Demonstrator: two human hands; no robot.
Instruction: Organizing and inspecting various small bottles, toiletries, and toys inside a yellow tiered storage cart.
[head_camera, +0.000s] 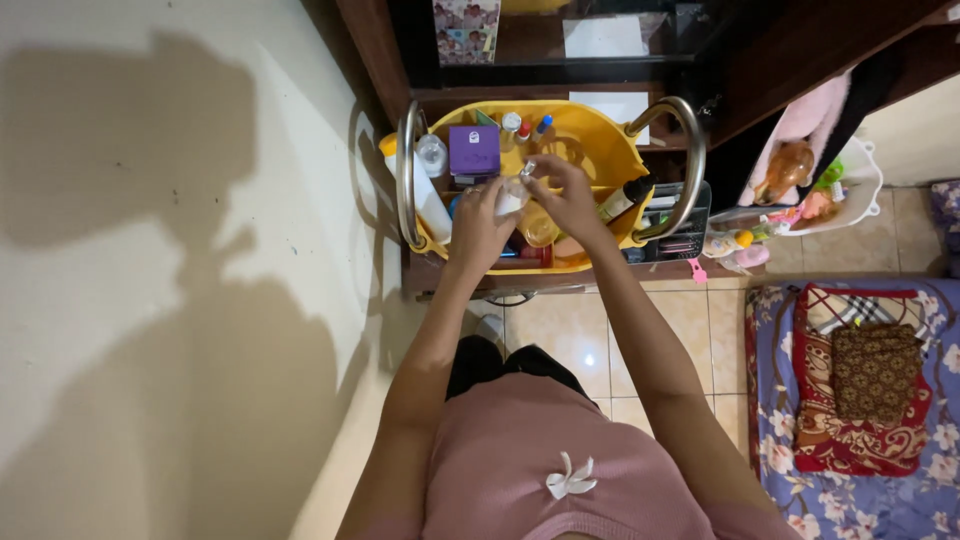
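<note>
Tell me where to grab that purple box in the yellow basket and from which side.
Grip the purple box across its two side faces, coming straight down from above. Its flat top faces up and is uncovered, while bottles crowd close around it, so a sideways approach looks blocked.

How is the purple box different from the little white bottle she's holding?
The purple box is square-sided and dark purple; the small white bottle is rounded and pale. The box sits in the yellow basket untouched; the bottle is gripped by the left hand, with the right hand at its top. The box looks bigger. Both are over the basket.
</note>
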